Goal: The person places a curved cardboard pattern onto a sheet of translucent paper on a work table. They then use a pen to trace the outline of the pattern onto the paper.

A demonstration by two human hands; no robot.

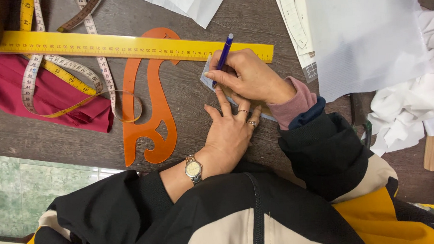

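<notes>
Holding a blue pen (223, 56) in a writing grip, the right hand (251, 79) has its fingers clamped around the barrel, tip down on a small pale card (208, 81) that lies on the dark wooden worktop (191, 94). At about six o'clock from it, the left hand (229, 133) lies flat with fingers spread apart, pinning the card's near edge and gripping nothing. At twelve o'clock from both hands runs a long yellow ruler (126, 45); at nine o'clock lies an orange French curve (153, 115), and beyond it a tape measure (63, 70) loops over red fabric (10, 89). White sheets (369, 32) sit at two o'clock. Judging by the grip, a clean line would need steady downward pressure from the flat hand and a near-upright pen, so the card does not slide.
</notes>
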